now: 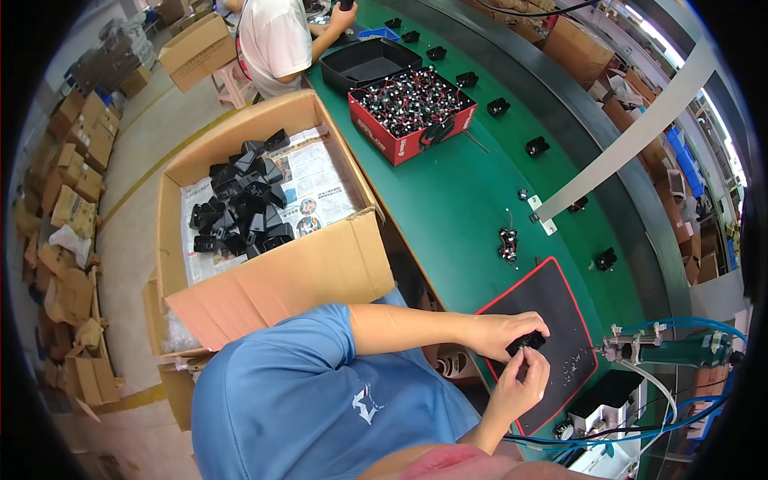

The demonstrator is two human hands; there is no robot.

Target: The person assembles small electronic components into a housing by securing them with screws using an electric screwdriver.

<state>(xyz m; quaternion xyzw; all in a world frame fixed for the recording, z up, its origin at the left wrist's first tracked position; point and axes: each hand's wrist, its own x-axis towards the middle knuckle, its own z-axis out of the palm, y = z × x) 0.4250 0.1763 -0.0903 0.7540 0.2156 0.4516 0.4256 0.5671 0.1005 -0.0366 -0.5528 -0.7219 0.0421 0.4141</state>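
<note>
My left hand (pixel 500 332) is closed round a small black plastic housing (pixel 526 344) above the black mat (pixel 552 296) with a red edge. Close below it, my right hand (pixel 524 388) has its thumb and fingertips pinched together against the housing's near side. Whatever is in that pinch is too small to make out. Tiny pale bits (pixel 572 370) lie scattered on the mat to the right of my hands. Just beyond the mat, on the green bench, rests a small cluster of wired parts (pixel 509 244).
An open carton (pixel 280 280) of black housings (pixel 240 200) stands at left. Farther along are a red box (pixel 392 148) of wired parts and a black tray (pixel 372 64). Black housings (pixel 537 146) line the green belt. A tool with hoses (pixel 680 350) stands right. A co-worker (pixel 276 40) sits beyond.
</note>
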